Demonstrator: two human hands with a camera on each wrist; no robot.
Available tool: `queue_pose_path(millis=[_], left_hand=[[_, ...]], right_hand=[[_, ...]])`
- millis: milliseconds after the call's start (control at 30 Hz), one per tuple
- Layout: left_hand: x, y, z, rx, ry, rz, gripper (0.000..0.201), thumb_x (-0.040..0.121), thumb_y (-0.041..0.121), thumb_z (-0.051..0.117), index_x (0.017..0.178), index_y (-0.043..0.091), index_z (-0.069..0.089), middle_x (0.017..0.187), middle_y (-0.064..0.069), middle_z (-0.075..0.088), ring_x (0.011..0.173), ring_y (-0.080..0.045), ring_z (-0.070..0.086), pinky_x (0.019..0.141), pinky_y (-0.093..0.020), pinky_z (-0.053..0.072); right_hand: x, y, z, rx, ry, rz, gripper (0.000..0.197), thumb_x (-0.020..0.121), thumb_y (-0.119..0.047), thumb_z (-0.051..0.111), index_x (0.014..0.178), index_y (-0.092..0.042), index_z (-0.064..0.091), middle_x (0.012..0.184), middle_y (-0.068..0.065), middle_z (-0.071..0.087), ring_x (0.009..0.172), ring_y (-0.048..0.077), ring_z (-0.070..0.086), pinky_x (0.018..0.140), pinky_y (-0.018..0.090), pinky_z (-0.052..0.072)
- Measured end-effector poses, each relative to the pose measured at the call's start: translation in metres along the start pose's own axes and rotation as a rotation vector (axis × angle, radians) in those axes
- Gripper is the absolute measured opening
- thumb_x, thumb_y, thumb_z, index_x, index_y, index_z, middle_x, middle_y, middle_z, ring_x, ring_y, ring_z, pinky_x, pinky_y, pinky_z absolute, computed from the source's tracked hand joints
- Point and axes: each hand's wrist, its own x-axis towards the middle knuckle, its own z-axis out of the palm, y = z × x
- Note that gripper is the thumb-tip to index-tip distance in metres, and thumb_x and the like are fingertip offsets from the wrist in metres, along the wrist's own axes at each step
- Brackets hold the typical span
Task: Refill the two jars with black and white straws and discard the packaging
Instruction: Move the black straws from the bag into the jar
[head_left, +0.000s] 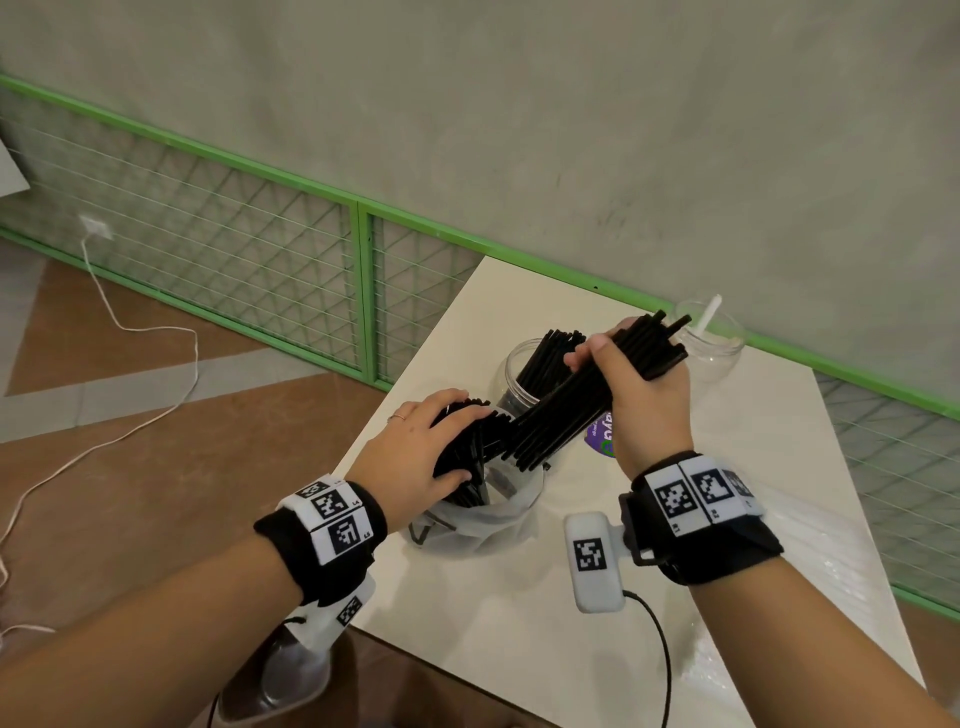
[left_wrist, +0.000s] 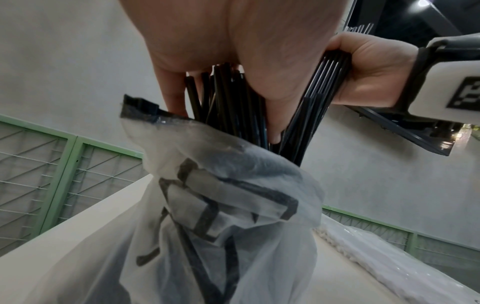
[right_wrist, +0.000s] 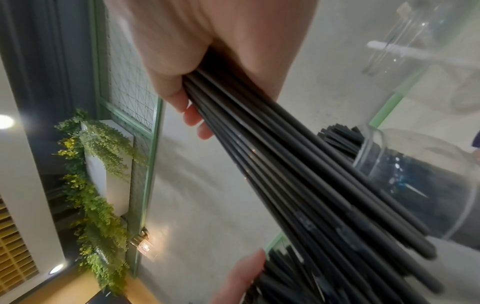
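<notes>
My left hand (head_left: 467, 441) (left_wrist: 226, 119) grips the tops of the black straws standing in a translucent plastic bag (head_left: 483, 530) (left_wrist: 221, 205) on the white table (head_left: 467, 613). Just above and to the right, my right hand (head_left: 618, 374) (right_wrist: 233, 98) holds a slanted bundle of black straws (head_left: 566, 400) (right_wrist: 298, 174), whose lower ends hang over the bag. Behind the bundle stands a clear jar (head_left: 511, 374) (right_wrist: 415, 185) partly filled with black straws. A second clear jar (head_left: 711, 348) near the wall holds one white straw (head_left: 707, 314).
A clear pack of white straws (left_wrist: 389, 259) (head_left: 800, 535) lies along the table's right side. A purple lid (head_left: 602, 436) sits under my right hand. The table's left edge drops to the floor; a green wire fence (head_left: 260, 249) runs behind.
</notes>
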Motion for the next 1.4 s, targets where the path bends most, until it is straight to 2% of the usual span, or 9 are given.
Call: queue_pose_path(millis=[200, 500, 633, 733, 1033, 1133, 1200, 1267, 1400], left_hand=[[0.001, -0.001, -0.001, -0.003, -0.001, 0.005, 0.068, 0.084, 0.037, 0.064, 0.141, 0.045, 0.027, 0.147, 0.014, 0.026, 0.121, -0.018, 0.038, 0.098, -0.029, 0.035], [0.004, -0.003, 0.002, -0.003, 0.008, 0.015, 0.069, 0.082, 0.036, 0.066, 0.14, 0.043, 0.029, 0.146, 0.012, 0.029, 0.119, -0.019, 0.042, 0.098, -0.032, 0.038], [0.005, -0.003, 0.002, 0.003, 0.008, 0.013, 0.069, 0.083, 0.036, 0.065, 0.141, 0.044, 0.027, 0.146, 0.013, 0.027, 0.121, -0.018, 0.04, 0.099, -0.032, 0.038], [0.004, -0.003, 0.003, -0.005, 0.01, 0.011, 0.07, 0.083, 0.036, 0.065, 0.14, 0.045, 0.027, 0.146, 0.014, 0.027, 0.122, -0.018, 0.041, 0.099, -0.033, 0.04], [0.003, -0.005, 0.001, -0.008, 0.006, 0.0, 0.07, 0.084, 0.035, 0.064, 0.14, 0.045, 0.025, 0.147, 0.014, 0.024, 0.123, -0.018, 0.04, 0.102, -0.033, 0.038], [0.002, -0.004, 0.001, -0.011, 0.007, -0.005, 0.07, 0.083, 0.034, 0.065, 0.14, 0.045, 0.026, 0.147, 0.013, 0.025, 0.121, -0.019, 0.041, 0.101, -0.035, 0.041], [0.002, -0.005, 0.0, -0.015, 0.004, -0.007, 0.07, 0.083, 0.034, 0.065, 0.14, 0.045, 0.026, 0.148, 0.013, 0.025, 0.122, -0.019, 0.041, 0.1, -0.036, 0.042], [0.002, -0.005, 0.0, -0.016, 0.006, -0.002, 0.07, 0.083, 0.034, 0.065, 0.14, 0.045, 0.026, 0.148, 0.013, 0.025, 0.122, -0.019, 0.041, 0.101, -0.036, 0.041], [0.001, -0.007, 0.001, -0.019, 0.025, 0.005, 0.07, 0.083, 0.033, 0.065, 0.14, 0.044, 0.027, 0.147, 0.012, 0.026, 0.121, -0.019, 0.042, 0.101, -0.034, 0.04]], right_hand=[[0.007, -0.015, -0.013, 0.078, 0.026, 0.013, 0.009, 0.087, -0.007, 0.061, 0.087, -0.011, 0.053, 0.072, 0.003, 0.06, 0.07, 0.022, 0.059, 0.074, 0.036, 0.05], [0.032, -0.051, -0.017, 0.159, 0.129, -0.137, 0.023, 0.09, 0.002, 0.056, 0.079, -0.019, 0.054, 0.068, -0.002, 0.058, 0.066, 0.018, 0.057, 0.07, 0.033, 0.049], [0.058, -0.042, -0.008, 0.137, 0.186, -0.168, 0.017, 0.083, -0.005, 0.066, 0.092, -0.01, 0.053, 0.079, 0.003, 0.062, 0.074, 0.021, 0.06, 0.08, 0.036, 0.051], [0.071, -0.022, 0.001, 0.065, 0.18, -0.145, 0.03, 0.078, -0.014, 0.07, 0.1, -0.003, 0.053, 0.084, 0.011, 0.061, 0.076, 0.018, 0.062, 0.076, 0.031, 0.052], [0.085, 0.033, 0.011, -0.152, 0.047, 0.006, 0.033, 0.084, -0.013, 0.071, 0.106, 0.007, 0.058, 0.082, 0.004, 0.068, 0.077, 0.013, 0.067, 0.067, 0.026, 0.054], [0.082, 0.053, 0.009, -0.237, -0.021, 0.097, 0.038, 0.077, -0.02, 0.077, 0.106, 0.001, 0.061, 0.094, 0.009, 0.07, 0.084, 0.016, 0.068, 0.077, 0.031, 0.054], [0.079, 0.06, 0.005, -0.304, -0.041, 0.102, 0.04, 0.074, -0.019, 0.081, 0.108, -0.008, 0.062, 0.103, 0.005, 0.068, 0.094, 0.014, 0.064, 0.085, 0.025, 0.05], [0.075, 0.061, -0.003, -0.405, -0.029, 0.066, 0.046, 0.075, -0.024, 0.08, 0.116, -0.015, 0.06, 0.116, 0.0, 0.063, 0.106, 0.011, 0.057, 0.09, 0.019, 0.044], [0.062, 0.07, -0.026, -0.5, 0.054, 0.041, 0.068, 0.079, -0.047, 0.07, 0.138, -0.021, 0.044, 0.143, -0.003, 0.044, 0.128, 0.01, 0.041, 0.105, 0.025, 0.031]])
